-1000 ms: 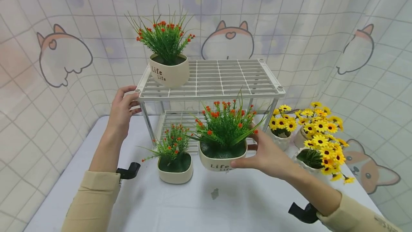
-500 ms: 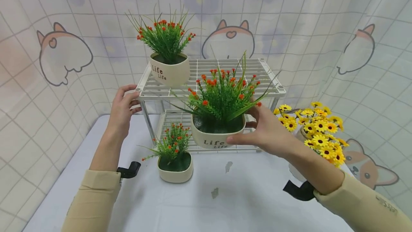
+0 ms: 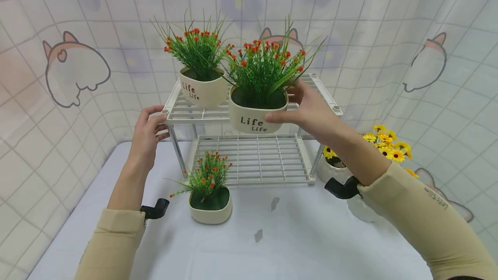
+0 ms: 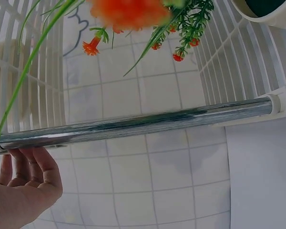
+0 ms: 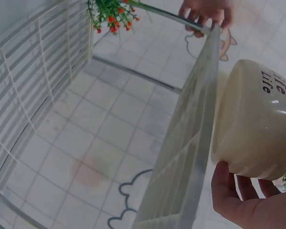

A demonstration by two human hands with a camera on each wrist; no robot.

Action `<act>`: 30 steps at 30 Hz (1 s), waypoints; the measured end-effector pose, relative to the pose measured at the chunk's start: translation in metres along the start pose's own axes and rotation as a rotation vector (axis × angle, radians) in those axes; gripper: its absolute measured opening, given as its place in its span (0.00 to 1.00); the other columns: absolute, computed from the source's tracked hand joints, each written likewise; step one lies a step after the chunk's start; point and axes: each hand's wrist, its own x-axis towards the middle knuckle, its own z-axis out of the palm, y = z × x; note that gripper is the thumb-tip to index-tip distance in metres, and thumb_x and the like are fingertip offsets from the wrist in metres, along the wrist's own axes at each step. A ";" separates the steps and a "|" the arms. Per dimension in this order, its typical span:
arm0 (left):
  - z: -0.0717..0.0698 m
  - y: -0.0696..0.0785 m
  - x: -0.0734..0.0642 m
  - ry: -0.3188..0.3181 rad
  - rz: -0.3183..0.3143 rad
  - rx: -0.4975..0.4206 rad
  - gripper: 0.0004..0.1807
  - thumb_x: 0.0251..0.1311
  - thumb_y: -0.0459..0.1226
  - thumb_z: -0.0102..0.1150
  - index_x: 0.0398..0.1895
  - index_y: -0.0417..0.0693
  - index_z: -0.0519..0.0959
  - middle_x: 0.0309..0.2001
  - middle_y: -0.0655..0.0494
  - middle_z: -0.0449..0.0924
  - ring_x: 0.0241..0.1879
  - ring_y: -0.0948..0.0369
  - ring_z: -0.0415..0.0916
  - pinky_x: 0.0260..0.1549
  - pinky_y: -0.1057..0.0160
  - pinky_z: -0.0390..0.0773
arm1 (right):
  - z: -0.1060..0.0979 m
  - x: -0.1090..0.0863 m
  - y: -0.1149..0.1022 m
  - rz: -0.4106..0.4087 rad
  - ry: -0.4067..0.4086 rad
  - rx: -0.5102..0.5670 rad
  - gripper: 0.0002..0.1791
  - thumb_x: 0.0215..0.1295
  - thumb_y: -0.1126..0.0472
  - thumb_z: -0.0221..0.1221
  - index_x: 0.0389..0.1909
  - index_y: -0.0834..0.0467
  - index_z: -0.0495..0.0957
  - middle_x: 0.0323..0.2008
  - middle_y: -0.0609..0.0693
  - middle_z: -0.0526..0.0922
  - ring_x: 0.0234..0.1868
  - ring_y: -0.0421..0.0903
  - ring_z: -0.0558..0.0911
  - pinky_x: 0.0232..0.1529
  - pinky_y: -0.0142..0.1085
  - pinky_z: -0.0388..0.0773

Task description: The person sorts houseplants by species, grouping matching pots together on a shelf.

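In the head view my right hand (image 3: 317, 111) grips a cream "Life" flowerpot (image 3: 249, 118) with red-flowered greenery, thumb on its front. The pot is raised to the front of the top tier of a white two-tier rack (image 3: 253, 159); in the right wrist view the pot (image 5: 257, 129) sits close beside that tier's slats, and whether they touch cannot be told. My left hand (image 3: 145, 137) holds the rack's front left top corner, its fingertips against the metal post (image 4: 133, 126) in the left wrist view. A similar potted plant (image 3: 204, 92) stands on the top tier's left.
A smaller red-flowered potted plant (image 3: 211, 215) stands on the white tabletop (image 3: 218, 254) before the rack's lower left. Yellow daisies (image 3: 389, 148) in pale pots stand at the right, partly behind my right forearm. A patterned curtain (image 3: 350, 25) hangs behind.
My right hand has lifted the flowerpot from in front of the lower tier up to the top tier's front edge, beside the other pot. The left hand keeps its place on the rack corner.
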 end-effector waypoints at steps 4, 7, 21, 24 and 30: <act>0.000 -0.002 -0.001 0.004 0.000 0.010 0.17 0.79 0.44 0.47 0.65 0.52 0.66 0.53 0.55 0.76 0.49 0.60 0.75 0.50 0.59 0.69 | -0.003 0.016 0.004 0.034 0.010 0.005 0.48 0.55 0.57 0.77 0.73 0.54 0.61 0.67 0.52 0.71 0.66 0.50 0.72 0.63 0.52 0.71; 0.001 -0.002 0.000 0.005 0.002 -0.003 0.16 0.78 0.44 0.47 0.64 0.52 0.66 0.54 0.53 0.76 0.48 0.61 0.75 0.50 0.59 0.69 | -0.005 0.026 0.005 0.060 0.017 0.018 0.47 0.57 0.58 0.76 0.73 0.57 0.59 0.69 0.54 0.68 0.66 0.51 0.72 0.64 0.51 0.70; 0.000 -0.002 -0.001 0.013 0.007 0.007 0.17 0.78 0.44 0.47 0.65 0.53 0.66 0.53 0.54 0.76 0.48 0.60 0.75 0.50 0.60 0.69 | -0.004 0.060 0.014 0.150 0.069 0.021 0.52 0.60 0.52 0.74 0.79 0.56 0.53 0.74 0.55 0.63 0.71 0.50 0.67 0.65 0.44 0.70; 0.001 -0.002 -0.001 0.012 0.008 0.007 0.17 0.78 0.44 0.47 0.65 0.53 0.66 0.53 0.54 0.76 0.48 0.60 0.75 0.50 0.60 0.68 | -0.005 0.065 0.016 0.148 0.076 0.031 0.52 0.61 0.53 0.73 0.79 0.55 0.53 0.76 0.55 0.58 0.71 0.50 0.68 0.64 0.44 0.70; 0.001 -0.002 -0.001 0.012 0.011 0.004 0.16 0.78 0.44 0.48 0.64 0.54 0.67 0.52 0.56 0.76 0.48 0.61 0.75 0.50 0.60 0.69 | -0.005 0.073 0.020 0.138 0.089 0.023 0.53 0.62 0.52 0.73 0.80 0.56 0.51 0.75 0.55 0.60 0.69 0.50 0.70 0.64 0.44 0.70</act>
